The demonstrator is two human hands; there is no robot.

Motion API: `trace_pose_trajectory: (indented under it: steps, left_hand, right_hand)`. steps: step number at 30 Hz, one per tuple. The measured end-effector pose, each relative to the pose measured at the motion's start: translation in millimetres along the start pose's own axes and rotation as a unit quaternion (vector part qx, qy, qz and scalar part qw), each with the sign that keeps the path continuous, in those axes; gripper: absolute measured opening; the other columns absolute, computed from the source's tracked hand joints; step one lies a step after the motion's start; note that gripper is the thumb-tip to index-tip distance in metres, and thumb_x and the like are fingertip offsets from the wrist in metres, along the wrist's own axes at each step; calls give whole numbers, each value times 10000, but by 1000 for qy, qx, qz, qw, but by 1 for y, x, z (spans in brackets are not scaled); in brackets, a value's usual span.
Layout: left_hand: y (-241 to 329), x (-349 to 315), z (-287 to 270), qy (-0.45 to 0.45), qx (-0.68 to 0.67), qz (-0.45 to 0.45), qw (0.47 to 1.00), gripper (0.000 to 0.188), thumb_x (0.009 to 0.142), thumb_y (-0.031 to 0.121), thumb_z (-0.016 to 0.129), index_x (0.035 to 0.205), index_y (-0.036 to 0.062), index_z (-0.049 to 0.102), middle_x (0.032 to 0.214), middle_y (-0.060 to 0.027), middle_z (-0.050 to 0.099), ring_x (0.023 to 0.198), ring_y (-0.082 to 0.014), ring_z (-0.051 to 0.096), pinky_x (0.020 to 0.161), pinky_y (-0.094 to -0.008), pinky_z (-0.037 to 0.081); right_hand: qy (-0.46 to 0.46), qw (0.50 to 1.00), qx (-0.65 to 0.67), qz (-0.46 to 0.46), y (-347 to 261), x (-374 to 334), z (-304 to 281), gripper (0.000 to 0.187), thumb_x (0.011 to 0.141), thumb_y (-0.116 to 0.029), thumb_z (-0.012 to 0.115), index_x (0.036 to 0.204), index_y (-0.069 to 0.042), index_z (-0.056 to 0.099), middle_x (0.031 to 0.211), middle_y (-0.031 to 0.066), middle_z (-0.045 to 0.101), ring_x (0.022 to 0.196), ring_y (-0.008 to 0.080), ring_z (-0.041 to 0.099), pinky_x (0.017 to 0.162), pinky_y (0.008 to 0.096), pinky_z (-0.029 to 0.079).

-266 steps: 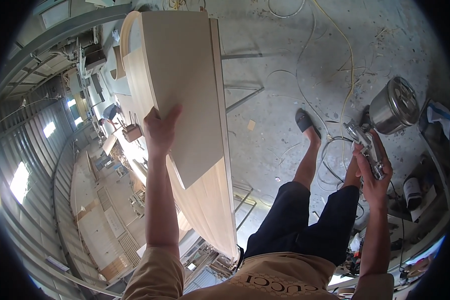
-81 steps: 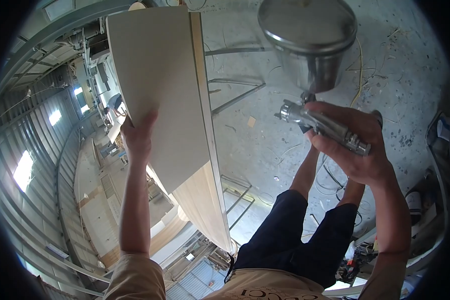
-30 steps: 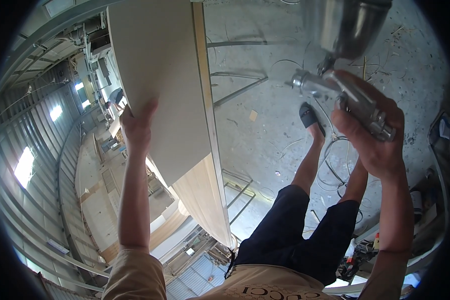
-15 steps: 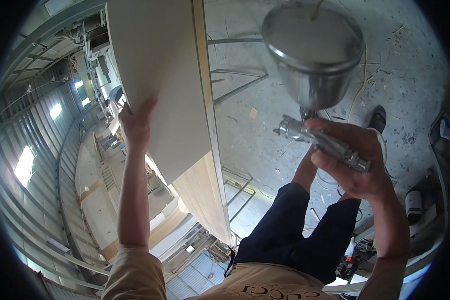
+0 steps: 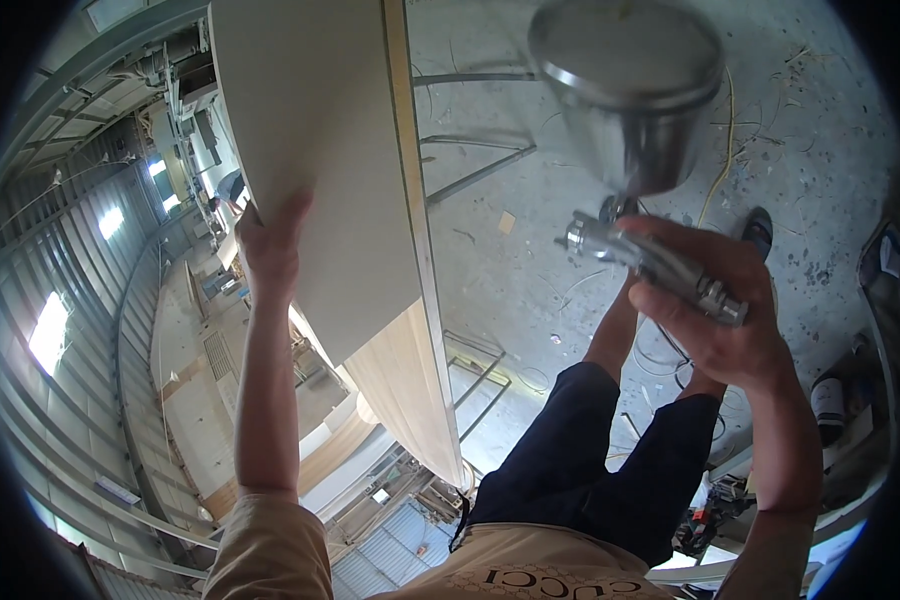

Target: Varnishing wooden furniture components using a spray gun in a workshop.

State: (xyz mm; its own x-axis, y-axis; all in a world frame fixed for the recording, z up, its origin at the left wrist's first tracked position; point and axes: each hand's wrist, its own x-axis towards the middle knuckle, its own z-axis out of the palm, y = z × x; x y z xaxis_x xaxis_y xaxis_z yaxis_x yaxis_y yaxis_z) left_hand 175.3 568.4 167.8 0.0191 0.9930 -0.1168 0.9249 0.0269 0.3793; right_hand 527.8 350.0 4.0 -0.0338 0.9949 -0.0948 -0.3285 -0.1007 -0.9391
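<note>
My right hand is wrapped round the handle of a silver spray gun. A round metal cup with a lid stands on top of the gun, and the nozzle points left toward the boards. With my left hand I grip the left edge of a flat grey-white board, thumb over its face and fingers hidden behind. The board lies over a panel of pale wood, part of which shows below the board's lower edge.
A metal frame stands on the paint-spotted grey floor beyond the boards. A thin yellowish hose runs along the floor. Dark containers and clutter sit low at the right. Another person is far off at the left.
The spray gun and my right hand have shifted slightly, the cup moving up a little and the nozzle a bit to the right. My left hand keeps its hold on the board.
</note>
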Motion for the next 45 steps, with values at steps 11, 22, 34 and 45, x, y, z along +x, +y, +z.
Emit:
trace_pose_trajectory:
  steps: [11, 22, 34, 45]
  left_hand:
    - [0, 2, -2, -8, 14, 5, 1000, 436, 858, 341, 827, 1047, -28, 692, 887, -39, 690, 749, -102, 595, 675, -272, 475]
    - [-3, 4, -4, 8, 41, 2, 999, 496, 829, 369, 839, 1050, -49, 689, 895, -57, 700, 752, -116, 606, 688, -281, 483]
    - [-4, 5, -5, 8, 63, 4, 998, 583, 804, 440, 846, 1080, -48, 690, 920, -64, 701, 781, -137, 609, 720, -301, 488]
    - [2, 3, -3, 15, 46, -8, 999, 533, 795, 415, 865, 1039, -26, 689, 855, -17, 667, 719, -105, 573, 669, -279, 470]
  right_hand:
    - [22, 999, 23, -26, 9, 0, 7, 422, 917, -140, 753, 1309, -26, 650, 992, 114, 754, 821, 146, 735, 669, 271, 579]
    - [-88, 995, -42, 16, 12, -27, 19, 425, 910, -138, 749, 1317, -67, 647, 1154, 140, 740, 959, 232, 754, 882, 342, 581]
    - [2, 999, 33, 22, 1, -5, 5, 432, 923, -180, 752, 1319, -41, 649, 999, 116, 757, 807, 126, 718, 646, 269, 576]
    - [-24, 999, 25, 27, -1, -9, 10, 436, 913, -155, 754, 1317, -32, 646, 993, 105, 760, 810, 152, 731, 702, 287, 591]
